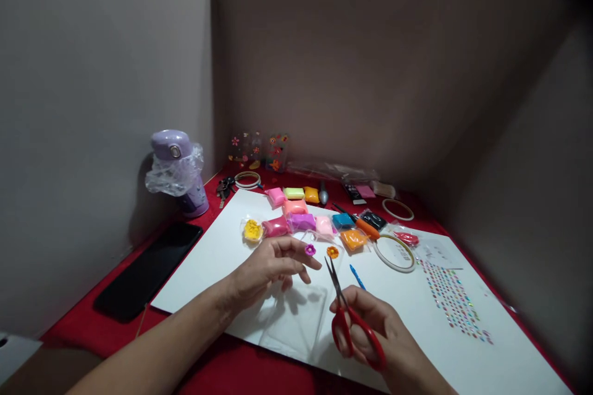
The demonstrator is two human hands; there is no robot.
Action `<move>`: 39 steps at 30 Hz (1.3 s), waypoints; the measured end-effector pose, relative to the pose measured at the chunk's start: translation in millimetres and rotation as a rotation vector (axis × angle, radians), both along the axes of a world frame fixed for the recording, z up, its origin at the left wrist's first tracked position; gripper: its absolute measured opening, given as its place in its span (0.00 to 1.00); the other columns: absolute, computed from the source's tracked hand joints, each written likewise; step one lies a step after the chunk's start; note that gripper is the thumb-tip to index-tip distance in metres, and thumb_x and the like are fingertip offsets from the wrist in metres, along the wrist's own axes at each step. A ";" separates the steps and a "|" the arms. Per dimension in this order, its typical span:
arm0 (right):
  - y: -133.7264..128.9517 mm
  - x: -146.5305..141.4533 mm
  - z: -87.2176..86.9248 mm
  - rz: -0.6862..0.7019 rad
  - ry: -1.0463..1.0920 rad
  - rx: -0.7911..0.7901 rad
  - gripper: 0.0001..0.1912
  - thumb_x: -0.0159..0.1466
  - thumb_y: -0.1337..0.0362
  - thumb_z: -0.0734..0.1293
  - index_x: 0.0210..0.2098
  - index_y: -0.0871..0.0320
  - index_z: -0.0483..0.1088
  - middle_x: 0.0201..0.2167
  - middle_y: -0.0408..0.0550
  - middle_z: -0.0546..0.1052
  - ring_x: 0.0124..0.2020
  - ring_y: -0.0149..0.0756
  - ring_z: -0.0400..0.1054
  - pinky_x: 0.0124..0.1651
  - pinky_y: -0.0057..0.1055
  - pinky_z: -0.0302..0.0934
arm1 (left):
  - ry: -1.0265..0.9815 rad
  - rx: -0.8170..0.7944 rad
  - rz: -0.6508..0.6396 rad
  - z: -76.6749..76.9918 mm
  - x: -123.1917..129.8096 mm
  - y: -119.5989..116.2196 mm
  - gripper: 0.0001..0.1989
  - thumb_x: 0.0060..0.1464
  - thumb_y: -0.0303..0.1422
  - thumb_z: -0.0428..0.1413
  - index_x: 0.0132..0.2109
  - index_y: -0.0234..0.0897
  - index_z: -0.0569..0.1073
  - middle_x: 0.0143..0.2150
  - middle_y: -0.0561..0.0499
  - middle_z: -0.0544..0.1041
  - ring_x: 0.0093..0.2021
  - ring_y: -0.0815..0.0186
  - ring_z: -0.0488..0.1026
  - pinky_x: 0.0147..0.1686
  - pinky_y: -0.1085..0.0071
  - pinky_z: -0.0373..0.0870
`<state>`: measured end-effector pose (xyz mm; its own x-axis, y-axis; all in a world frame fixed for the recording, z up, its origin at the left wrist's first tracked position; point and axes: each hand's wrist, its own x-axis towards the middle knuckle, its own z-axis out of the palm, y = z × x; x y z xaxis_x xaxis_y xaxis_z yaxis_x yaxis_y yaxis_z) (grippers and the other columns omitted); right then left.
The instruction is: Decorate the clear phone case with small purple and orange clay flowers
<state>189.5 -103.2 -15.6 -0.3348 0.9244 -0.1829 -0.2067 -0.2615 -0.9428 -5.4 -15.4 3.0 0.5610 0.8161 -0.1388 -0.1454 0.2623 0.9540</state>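
Observation:
My left hand is above a clear plastic sheet or case, its fingers apart and nothing visibly held. A small purple flower shows right beside its index finger; whether they touch I cannot tell. Farther right is a small orange flower, close to the scissor tips. My right hand grips red-handled scissors, blades pointing up and away, nearly closed. Just beyond that hand, a blue patterned stick lies on the white board.
Several coloured clay packets lie behind my hands, with an orange-handled tool and a white hoop. Gem stickers are at right. At left are a black phone and a purple bottle. Decorated clear cases stand at the back.

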 end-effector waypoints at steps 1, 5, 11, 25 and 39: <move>-1.1 0.0 0.3 -0.008 -0.015 -0.007 0.23 0.52 0.50 0.74 0.33 0.60 0.65 0.19 0.39 0.66 0.22 0.25 0.58 0.25 0.22 0.47 | 0.003 0.010 -0.005 -0.1 0.1 -0.4 0.14 0.42 0.26 0.58 0.40 0.31 0.73 0.42 0.41 0.78 0.32 0.67 0.74 0.19 0.79 0.58; -2.8 -2.3 -0.6 -0.017 -0.069 -0.037 0.22 0.53 0.50 0.73 0.33 0.60 0.65 0.19 0.40 0.68 0.20 0.24 0.58 0.25 0.22 0.49 | 0.007 0.053 -0.013 -0.9 0.7 -0.8 0.14 0.43 0.25 0.58 0.40 0.31 0.73 0.42 0.42 0.78 0.33 0.67 0.74 0.20 0.79 0.59; -0.8 -4.8 -2.1 -0.011 -0.098 -0.043 0.22 0.52 0.50 0.73 0.32 0.60 0.64 0.17 0.37 0.65 0.20 0.24 0.57 0.25 0.22 0.52 | 0.026 0.085 -0.017 0.6 1.2 -2.1 0.14 0.43 0.26 0.58 0.41 0.31 0.73 0.41 0.42 0.78 0.33 0.66 0.74 0.20 0.78 0.59; -0.3 -8.2 -1.7 -0.086 -0.221 -0.015 0.19 0.50 0.52 0.73 0.31 0.59 0.66 0.18 0.39 0.67 0.20 0.25 0.57 0.23 0.23 0.50 | 0.033 0.069 -0.031 1.8 1.6 -3.3 0.14 0.42 0.26 0.60 0.40 0.32 0.75 0.38 0.44 0.79 0.31 0.67 0.74 0.23 0.77 0.60; 1.0 -5.1 -7.6 -0.085 -0.234 -0.003 0.20 0.49 0.50 0.73 0.31 0.59 0.67 0.19 0.40 0.68 0.20 0.27 0.59 0.24 0.24 0.52 | 0.049 0.076 -0.028 5.4 2.4 -4.9 0.14 0.42 0.28 0.62 0.39 0.31 0.76 0.38 0.43 0.79 0.31 0.66 0.73 0.28 0.74 0.63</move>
